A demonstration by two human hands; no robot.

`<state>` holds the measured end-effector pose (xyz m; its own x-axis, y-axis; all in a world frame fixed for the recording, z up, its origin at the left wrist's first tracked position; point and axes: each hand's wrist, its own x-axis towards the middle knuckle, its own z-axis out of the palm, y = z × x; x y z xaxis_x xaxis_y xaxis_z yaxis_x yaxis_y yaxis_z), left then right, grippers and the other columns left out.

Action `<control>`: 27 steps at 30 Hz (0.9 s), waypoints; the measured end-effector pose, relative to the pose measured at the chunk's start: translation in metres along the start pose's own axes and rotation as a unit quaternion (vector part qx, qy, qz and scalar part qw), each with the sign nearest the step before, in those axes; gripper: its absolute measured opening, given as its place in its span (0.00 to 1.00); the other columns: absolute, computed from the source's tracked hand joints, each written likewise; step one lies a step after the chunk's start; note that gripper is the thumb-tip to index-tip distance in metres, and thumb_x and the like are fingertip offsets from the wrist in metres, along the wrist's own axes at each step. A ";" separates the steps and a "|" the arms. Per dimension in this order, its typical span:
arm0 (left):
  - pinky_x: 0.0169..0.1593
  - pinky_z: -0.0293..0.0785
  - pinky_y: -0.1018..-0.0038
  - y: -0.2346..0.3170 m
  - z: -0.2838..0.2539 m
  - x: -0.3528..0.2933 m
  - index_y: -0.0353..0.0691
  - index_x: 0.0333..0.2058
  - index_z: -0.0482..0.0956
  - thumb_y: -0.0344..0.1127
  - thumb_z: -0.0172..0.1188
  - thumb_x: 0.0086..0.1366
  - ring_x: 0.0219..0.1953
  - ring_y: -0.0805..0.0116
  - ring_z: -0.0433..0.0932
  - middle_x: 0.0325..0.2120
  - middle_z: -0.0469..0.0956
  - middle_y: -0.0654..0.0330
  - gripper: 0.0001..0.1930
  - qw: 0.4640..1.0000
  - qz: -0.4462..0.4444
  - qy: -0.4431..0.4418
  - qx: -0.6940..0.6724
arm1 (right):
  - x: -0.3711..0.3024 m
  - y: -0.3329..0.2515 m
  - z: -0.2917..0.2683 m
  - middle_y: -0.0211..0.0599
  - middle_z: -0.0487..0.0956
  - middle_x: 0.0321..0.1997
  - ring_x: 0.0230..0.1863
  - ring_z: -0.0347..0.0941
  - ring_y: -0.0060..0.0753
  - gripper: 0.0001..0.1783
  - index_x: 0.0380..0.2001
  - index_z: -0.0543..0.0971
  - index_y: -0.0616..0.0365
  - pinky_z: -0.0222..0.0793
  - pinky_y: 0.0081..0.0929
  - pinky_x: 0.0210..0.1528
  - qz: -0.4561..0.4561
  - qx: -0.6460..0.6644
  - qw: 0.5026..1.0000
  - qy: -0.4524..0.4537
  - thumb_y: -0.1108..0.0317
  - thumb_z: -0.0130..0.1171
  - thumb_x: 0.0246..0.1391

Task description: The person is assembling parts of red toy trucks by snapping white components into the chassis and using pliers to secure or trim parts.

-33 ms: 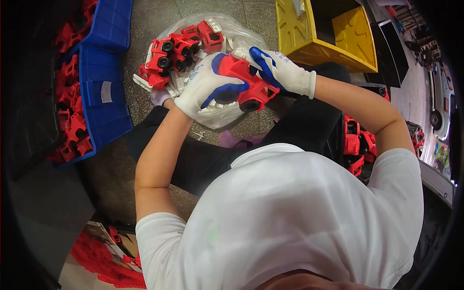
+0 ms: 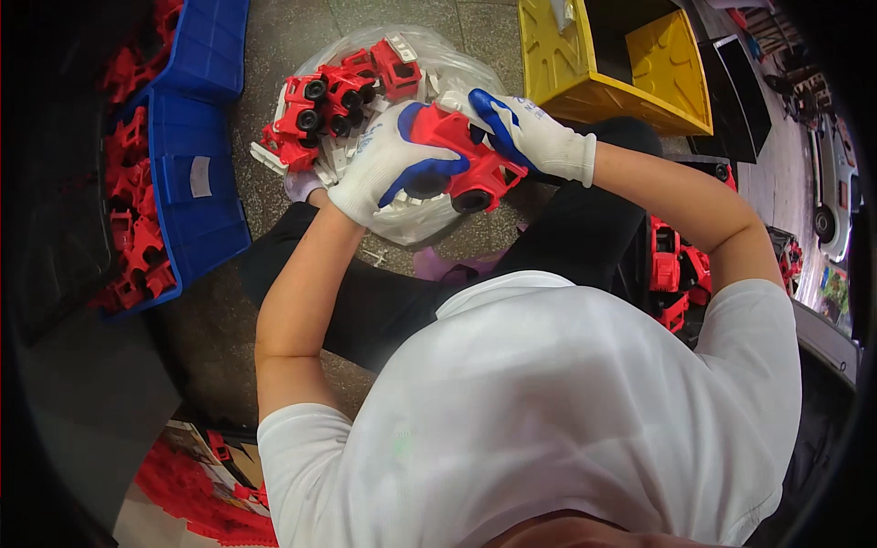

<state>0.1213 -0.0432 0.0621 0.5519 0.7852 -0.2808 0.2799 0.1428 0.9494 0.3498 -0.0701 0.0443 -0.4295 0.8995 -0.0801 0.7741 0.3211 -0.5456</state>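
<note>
A red toy truck [image 2: 494,173] with black wheels is between my gloved hands, above a clear plastic bag. My left hand [image 2: 382,164], in a white glove with blue palm coating, is closed round its left side, thumb across the body. My right hand [image 2: 539,142], gloved alike, is closed on its far right side, with fingertips by a white plastic piece [image 2: 455,102] at the far end. Whether that piece is joined to the truck I cannot tell. Just beyond my left hand, several red toy trucks [image 2: 315,105] lie piled on white plastic parts in the bag [image 2: 416,228].
Blue bins [image 2: 183,164] filled with red toy parts stand at the left. A yellow crate [image 2: 557,50] is at the far right. More red toy parts [image 2: 665,260] lie beside my right leg, and a red heap [image 2: 187,484] lies at the lower left.
</note>
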 end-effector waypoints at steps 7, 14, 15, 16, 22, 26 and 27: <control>0.44 0.74 0.77 0.002 -0.003 0.001 0.34 0.43 0.75 0.30 0.71 0.42 0.39 0.73 0.76 0.38 0.78 0.60 0.26 0.999 -0.004 -0.007 -0.041 | -0.001 0.004 -0.001 0.58 0.71 0.45 0.40 0.70 0.58 0.27 0.54 0.63 0.68 0.68 0.45 0.42 -0.021 0.030 0.999 -0.031 0.71 0.56 0.52; 0.44 0.73 0.78 -0.003 -0.012 0.002 0.34 0.44 0.75 0.27 0.68 0.44 0.39 0.75 0.77 0.37 0.79 0.61 0.24 0.998 -0.007 -0.045 -0.053 | 0.004 -0.002 -0.002 0.54 0.73 0.39 0.36 0.71 0.55 0.23 0.50 0.66 0.69 0.67 0.44 0.37 -0.129 -0.088 0.987 0.025 0.68 0.56 0.53; 0.44 0.73 0.78 -0.004 -0.012 0.002 0.34 0.44 0.76 0.26 0.67 0.45 0.38 0.75 0.77 0.37 0.79 0.62 0.23 0.994 -0.006 -0.059 -0.096 | 0.006 -0.002 -0.002 0.54 0.73 0.40 0.36 0.71 0.54 0.22 0.49 0.67 0.68 0.67 0.44 0.37 -0.138 -0.108 0.984 0.022 0.68 0.55 0.54; 0.44 0.73 0.78 -0.005 -0.011 0.003 0.34 0.44 0.76 0.25 0.66 0.46 0.38 0.75 0.77 0.38 0.79 0.62 0.23 0.988 -0.005 -0.072 -0.138 | 0.006 -0.003 -0.002 0.54 0.73 0.40 0.36 0.71 0.54 0.22 0.49 0.67 0.68 0.67 0.44 0.37 -0.138 -0.107 0.984 0.022 0.68 0.55 0.54; 0.40 0.75 0.79 0.000 -0.004 0.002 0.32 0.39 0.78 0.26 0.70 0.44 0.34 0.75 0.78 0.33 0.80 0.61 0.20 0.959 -0.074 -0.081 -0.260 | 0.008 -0.011 -0.010 0.51 0.74 0.41 0.37 0.72 0.51 0.17 0.48 0.68 0.63 0.68 0.42 0.37 -0.128 -0.120 0.984 -0.012 0.67 0.48 0.57; 0.42 0.75 0.78 -0.018 -0.008 0.011 0.32 0.43 0.76 0.27 0.71 0.44 0.36 0.73 0.78 0.36 0.79 0.60 0.24 0.962 -0.088 -0.103 -0.237 | 0.006 -0.016 -0.011 0.52 0.74 0.42 0.37 0.73 0.50 0.21 0.51 0.66 0.64 0.69 0.41 0.37 -0.142 -0.216 0.966 -0.009 0.65 0.48 0.58; 0.46 0.74 0.75 -0.023 -0.013 0.011 0.34 0.46 0.74 0.29 0.72 0.43 0.40 0.70 0.77 0.39 0.78 0.58 0.28 0.978 -0.024 -0.077 -0.190 | 0.006 -0.017 -0.012 0.52 0.74 0.41 0.37 0.74 0.50 0.23 0.53 0.65 0.64 0.69 0.41 0.37 -0.206 -0.271 0.940 0.024 0.62 0.49 0.57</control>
<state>0.1104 -0.0302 0.0389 0.6648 0.6768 -0.3160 0.0115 0.4138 0.9103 0.3393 -0.0667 0.0630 -0.7337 0.6736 0.0892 0.6751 0.7375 -0.0157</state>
